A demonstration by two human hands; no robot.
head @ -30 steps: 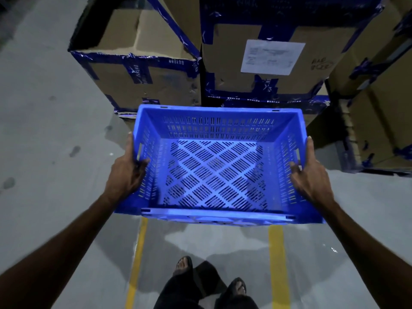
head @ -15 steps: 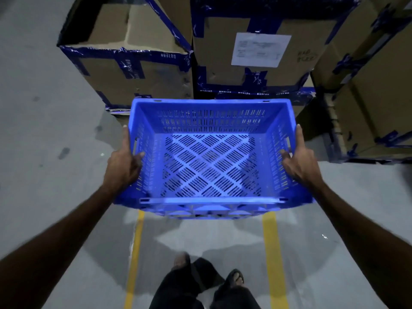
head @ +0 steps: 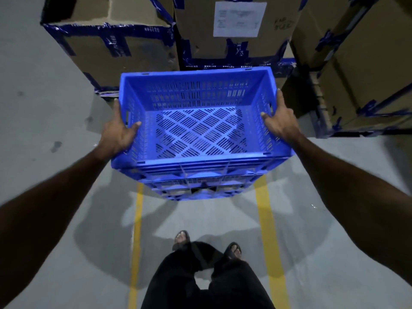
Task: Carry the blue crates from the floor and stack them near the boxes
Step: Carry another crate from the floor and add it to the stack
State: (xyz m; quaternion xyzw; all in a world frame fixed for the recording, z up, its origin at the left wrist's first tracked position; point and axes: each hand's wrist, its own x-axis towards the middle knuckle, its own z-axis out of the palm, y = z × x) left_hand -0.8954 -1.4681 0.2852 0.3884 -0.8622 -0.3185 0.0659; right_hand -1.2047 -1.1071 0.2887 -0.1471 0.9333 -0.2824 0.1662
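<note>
Nearest, the person's sandalled feet [head: 206, 244] stand on the grey concrete floor [head: 44, 219] between two yellow floor lines [head: 266, 230], arms stretched forward. At the end of them, the left hand [head: 117, 132] and the right hand [head: 279, 123] each grip a short side of the blue crate [head: 196, 130], thumbs hooked over the rim onto the inner wall and fingers wrapped outside, hidden from view. The crate is empty and level; below its near wall more blue ribbed plastic [head: 198, 186] shows, which looks like another crate beneath it, though whether the held one is touching it or just above I cannot tell. Judging by the moulded plastic with slotted walls and a lattice floor, it should be light and stiff, unlikely to flex or break, but the smooth plastic could slip in a loose hold. The short ends are the sensible place to take it: a handle slot [head: 128, 114] sits in the wall by the left thumb, and the rim gives the fingers a ledge. Just beyond the crate's far wall stand the cardboard boxes [head: 124, 50], bound with blue tape, one bearing a white paper label [head: 239, 18], with more stacked boxes [head: 356, 74] to the right.
</note>
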